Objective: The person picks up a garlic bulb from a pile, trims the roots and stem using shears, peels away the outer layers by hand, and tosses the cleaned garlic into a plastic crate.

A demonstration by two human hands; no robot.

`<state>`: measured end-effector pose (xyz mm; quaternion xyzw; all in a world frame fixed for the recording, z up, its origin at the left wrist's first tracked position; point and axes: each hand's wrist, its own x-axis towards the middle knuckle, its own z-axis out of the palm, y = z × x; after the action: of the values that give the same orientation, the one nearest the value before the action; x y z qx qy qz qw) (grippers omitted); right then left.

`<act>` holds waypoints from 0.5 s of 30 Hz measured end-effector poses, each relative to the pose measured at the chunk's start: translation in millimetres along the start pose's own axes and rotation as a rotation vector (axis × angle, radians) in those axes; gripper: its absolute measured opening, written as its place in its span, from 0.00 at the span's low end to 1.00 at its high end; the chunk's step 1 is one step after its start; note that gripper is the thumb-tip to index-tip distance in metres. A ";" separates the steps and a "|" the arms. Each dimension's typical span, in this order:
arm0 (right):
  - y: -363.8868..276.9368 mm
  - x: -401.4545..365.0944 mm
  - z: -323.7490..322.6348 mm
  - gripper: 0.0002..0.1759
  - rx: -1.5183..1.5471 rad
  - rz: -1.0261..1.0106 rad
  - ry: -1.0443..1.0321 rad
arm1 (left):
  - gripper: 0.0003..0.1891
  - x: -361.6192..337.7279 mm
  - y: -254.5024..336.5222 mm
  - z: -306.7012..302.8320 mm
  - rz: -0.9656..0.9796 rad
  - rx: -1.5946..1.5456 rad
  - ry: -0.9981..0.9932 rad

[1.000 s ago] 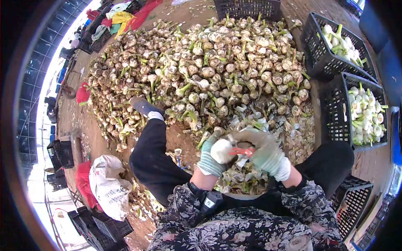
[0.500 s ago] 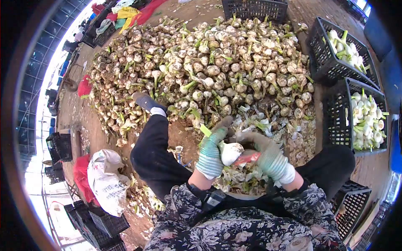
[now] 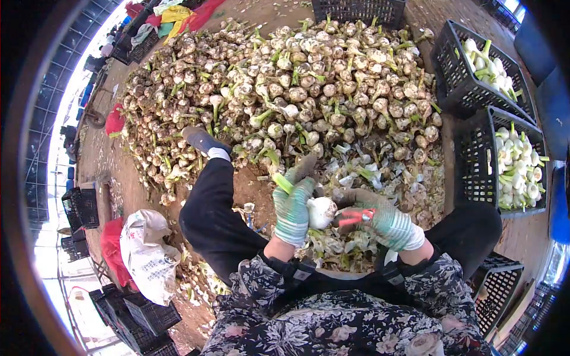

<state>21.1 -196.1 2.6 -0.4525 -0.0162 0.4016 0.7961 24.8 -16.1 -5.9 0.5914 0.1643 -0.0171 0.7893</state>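
Note:
My left hand (image 3: 293, 204), in a green-and-white glove with dirty fingertips, is closed around the stem of a white garlic bulb (image 3: 322, 213). The cut green end of the stem pokes out by the thumb side, and the bulb points right. In my right hand (image 3: 380, 219), gloved alike, are red-handled shears (image 3: 355, 218), their working end close against the root side of the bulb and partly hidden by fingers. Loose peelings (image 3: 338, 249) lie beneath both hands. Beyond them spreads a large heap of unpeeled, soil-stained garlic (image 3: 291, 89).
On the right stand two black crates holding cleaned garlic (image 3: 518, 169), one behind the other. Another black crate (image 3: 359, 13) is behind the heap. A white sack (image 3: 145, 255) lies at the left, near stacked black crates (image 3: 148, 314). My outstretched leg (image 3: 217, 202) borders the heap.
Both hands have shifted slightly, the left one a little leftward with the bulb. The bulb has turned so its root end faces the shears, and more of the red handles shows.

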 end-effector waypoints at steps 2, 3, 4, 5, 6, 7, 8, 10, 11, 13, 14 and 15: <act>7.9 4.5 1.4 0.43 0.017 -0.050 0.036 | 0.21 -0.1 0.4 1.1 0.049 0.076 0.018; 11.1 6.3 2.2 0.41 0.038 -0.101 0.076 | 0.21 -1.4 -1.2 2.2 0.048 0.074 0.020; 12.8 9.4 0.2 0.41 0.038 -0.102 0.077 | 0.21 -2.3 -2.8 3.6 0.121 0.121 0.013; 12.8 13.8 -2.8 0.38 -0.419 -0.069 0.120 | 0.21 -2.9 -4.0 4.3 0.196 0.167 0.004; 11.2 16.9 -4.4 0.35 -0.877 -0.032 0.160 | 0.21 -3.0 -5.7 3.3 0.197 0.167 0.002; 5.0 16.5 -1.2 0.35 -0.878 -0.033 0.160 | 0.21 -2.9 -7.6 1.6 0.236 0.178 -0.019; -4.1 14.0 5.1 0.32 -0.744 0.001 0.159 | 0.21 -3.2 -8.6 0.5 0.274 0.190 -0.040; 15.1 14.0 -5.4 0.27 -0.287 -0.047 0.181 | 0.21 -5.1 -8.1 1.3 0.229 0.134 0.025; 15.4 11.5 -5.8 0.27 -0.288 -0.049 0.180 | 0.21 -5.5 -7.2 1.5 0.183 0.078 0.090; 13.9 9.6 -5.9 0.27 -0.085 0.005 0.127 | 0.21 0.0 -13.2 -3.3 0.282 0.246 0.082; 19.1 16.7 1.3 0.27 -0.160 -0.004 0.192 | 0.21 0.4 -16.4 -5.0 0.374 0.417 0.072; 20.4 15.6 -0.1 0.27 -0.159 -0.003 0.193 | 0.21 -1.2 -19.4 -5.0 0.372 0.418 0.071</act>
<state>18.9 -180.5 -17.7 -0.5507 0.0281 0.3525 0.7561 18.2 -17.4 -24.8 0.7614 0.0732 0.1154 0.6337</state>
